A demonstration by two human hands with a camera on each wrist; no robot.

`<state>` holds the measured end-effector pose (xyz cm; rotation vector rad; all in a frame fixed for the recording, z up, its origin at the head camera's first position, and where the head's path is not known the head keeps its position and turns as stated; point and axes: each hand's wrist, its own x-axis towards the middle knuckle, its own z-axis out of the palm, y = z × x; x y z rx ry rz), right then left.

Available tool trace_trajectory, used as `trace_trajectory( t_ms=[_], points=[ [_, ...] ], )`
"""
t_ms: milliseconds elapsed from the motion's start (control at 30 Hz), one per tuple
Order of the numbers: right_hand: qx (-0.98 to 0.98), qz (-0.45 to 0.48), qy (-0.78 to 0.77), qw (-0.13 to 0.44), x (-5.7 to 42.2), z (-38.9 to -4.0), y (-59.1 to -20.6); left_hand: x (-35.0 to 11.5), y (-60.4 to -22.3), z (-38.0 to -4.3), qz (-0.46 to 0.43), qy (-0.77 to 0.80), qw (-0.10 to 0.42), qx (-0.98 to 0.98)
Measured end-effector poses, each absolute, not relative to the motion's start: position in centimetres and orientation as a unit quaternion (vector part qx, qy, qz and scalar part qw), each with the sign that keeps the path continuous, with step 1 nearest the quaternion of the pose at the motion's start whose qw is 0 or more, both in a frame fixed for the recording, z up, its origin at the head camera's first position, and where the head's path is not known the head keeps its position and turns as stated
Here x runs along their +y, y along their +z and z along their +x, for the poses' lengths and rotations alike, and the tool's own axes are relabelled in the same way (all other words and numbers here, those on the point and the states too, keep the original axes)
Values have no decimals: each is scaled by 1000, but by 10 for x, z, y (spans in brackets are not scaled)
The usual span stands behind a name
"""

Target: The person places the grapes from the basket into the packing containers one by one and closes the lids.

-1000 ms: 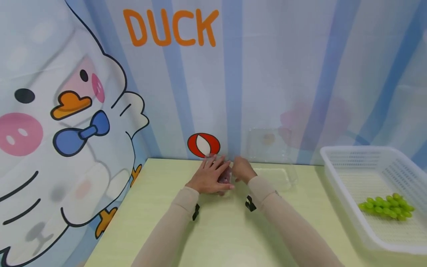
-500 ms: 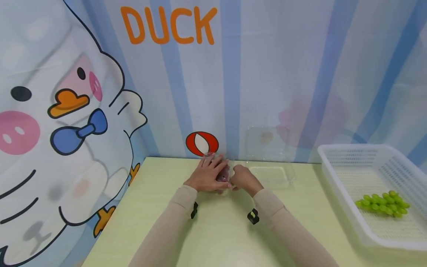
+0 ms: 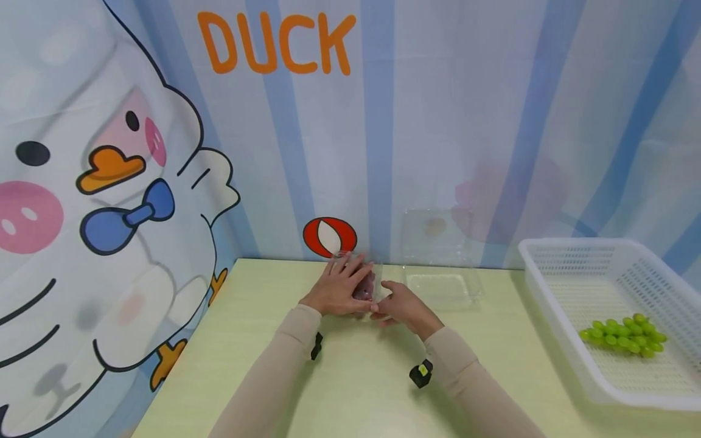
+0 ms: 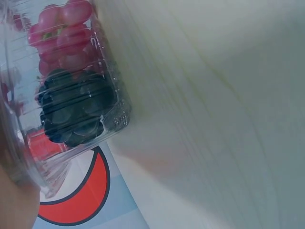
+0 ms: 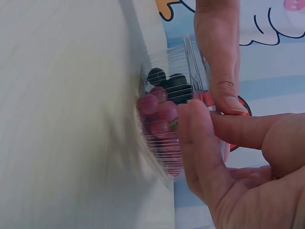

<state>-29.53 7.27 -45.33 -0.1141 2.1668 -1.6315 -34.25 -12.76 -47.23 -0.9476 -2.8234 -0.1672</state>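
Head view: near the far edge of the table I have the clear container between both hands. From my end, the left hand lies across its top, that grip flat with fingers spread and curled round nothing. The right hand is at its right side, that grip loosely parted, thumb away from nearly straight fingers; I can't tell whether they press the plastic. Through the wall I see red grapes and dark grapes. Off right, I have a second container, lid raised, and a white basket holding green grapes.
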Motion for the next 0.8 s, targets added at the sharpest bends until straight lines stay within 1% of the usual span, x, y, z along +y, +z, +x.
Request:
trace_trajectory(
  t_ms=[267,500,800],
  points=[
    [754,-23,-627,198,71,-295,-462,-129,-473,-342,-316,-45,75,-945],
    [752,-4,-631,189,69,-295,-465,-130,-475,-342,-323,-47,73,-942],
    [756,10,-628,184,70,-295,-460,-129,-470,-341,-325,-48,68,-942]
  ],
)
